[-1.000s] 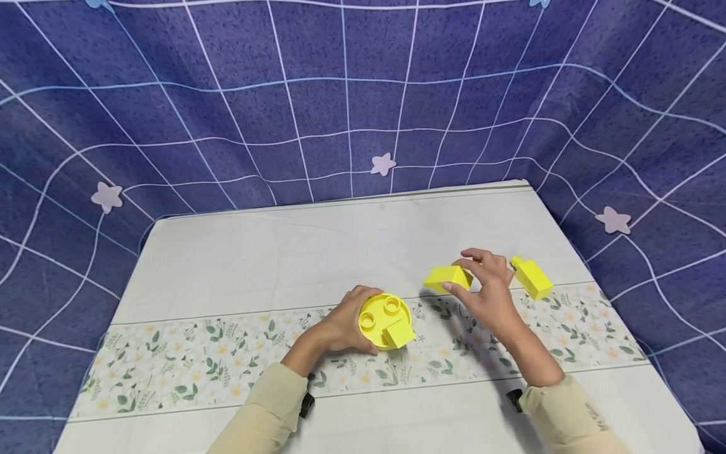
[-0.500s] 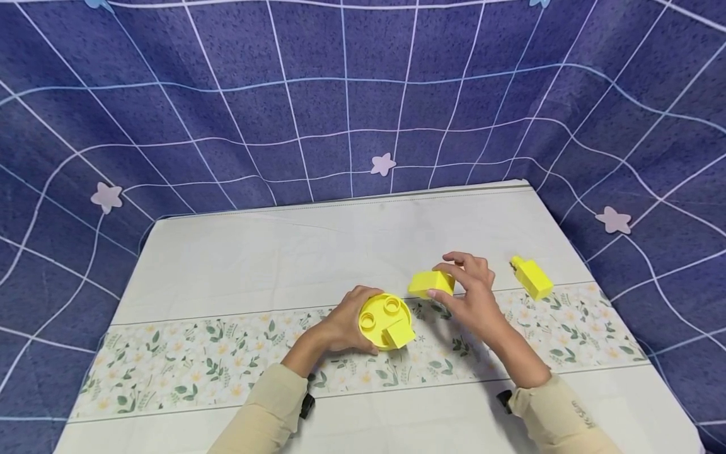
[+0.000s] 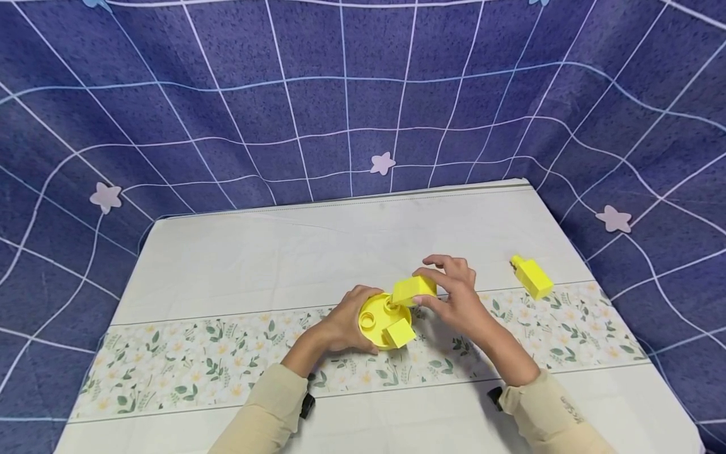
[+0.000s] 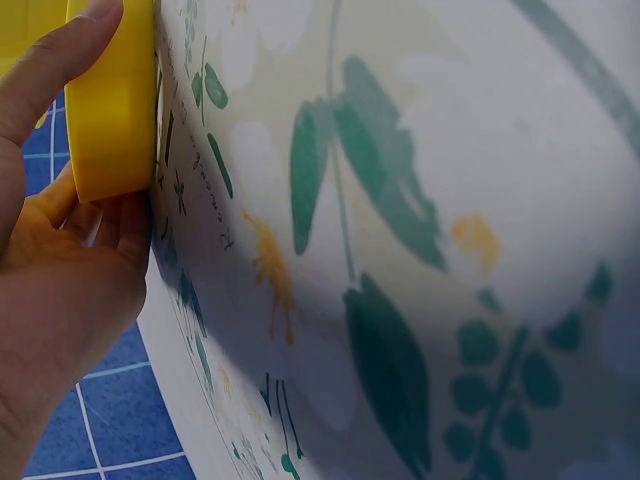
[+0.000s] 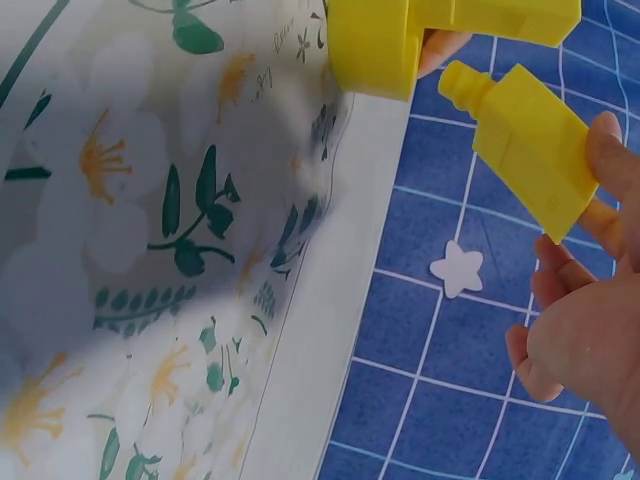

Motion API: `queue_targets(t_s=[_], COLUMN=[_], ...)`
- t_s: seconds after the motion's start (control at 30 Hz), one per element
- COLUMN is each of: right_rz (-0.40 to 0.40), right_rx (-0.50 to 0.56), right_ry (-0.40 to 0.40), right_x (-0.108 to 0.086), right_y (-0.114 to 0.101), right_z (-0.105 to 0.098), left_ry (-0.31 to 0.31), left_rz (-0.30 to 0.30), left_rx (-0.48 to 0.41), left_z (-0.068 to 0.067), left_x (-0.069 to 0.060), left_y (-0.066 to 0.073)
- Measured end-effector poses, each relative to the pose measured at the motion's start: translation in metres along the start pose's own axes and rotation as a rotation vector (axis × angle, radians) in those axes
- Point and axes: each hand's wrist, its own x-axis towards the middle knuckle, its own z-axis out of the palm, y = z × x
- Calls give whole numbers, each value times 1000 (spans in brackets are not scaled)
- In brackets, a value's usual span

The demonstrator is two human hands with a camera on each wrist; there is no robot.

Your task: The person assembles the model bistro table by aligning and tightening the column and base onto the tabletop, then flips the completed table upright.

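My left hand grips a round yellow base from its left side, thumb and fingers round the rim; the left wrist view shows its side wall upright on the tablecloth. A yellow block stands in the base's near right part. Two ring-shaped sockets show, one at the left and one at the back. My right hand pinches a second yellow block with a screw-like neck. This block is tilted, its neck over the back socket; whether they touch I cannot tell.
A third yellow block with a threaded neck lies on its side at the table's right. White cloth with a floral band covers the table. A blue gridded curtain hangs behind and at both sides.
My right hand has moved left with its block, from beside the base to above its back socket, and the block has tilted neck-down. My left hand and the base have stayed still.
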Motion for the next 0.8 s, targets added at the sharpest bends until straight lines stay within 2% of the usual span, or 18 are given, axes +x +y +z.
queue_targets(t_s=[0.4, 0.53, 0.8], right_rz=[-32, -35, 27], right_rx=[-99, -100, -59], right_ry=[-90, -74, -40], right_x=[3, 7, 13], right_y=[-6, -9, -13], right_z=[11, 21, 42], left_ry=[-4, -9, -8], left_rz=[-5, 0, -2], left_rx=[5, 15, 38], left_z=[0, -1, 0], left_x=[0, 0, 0], left_y=[1, 1, 1])
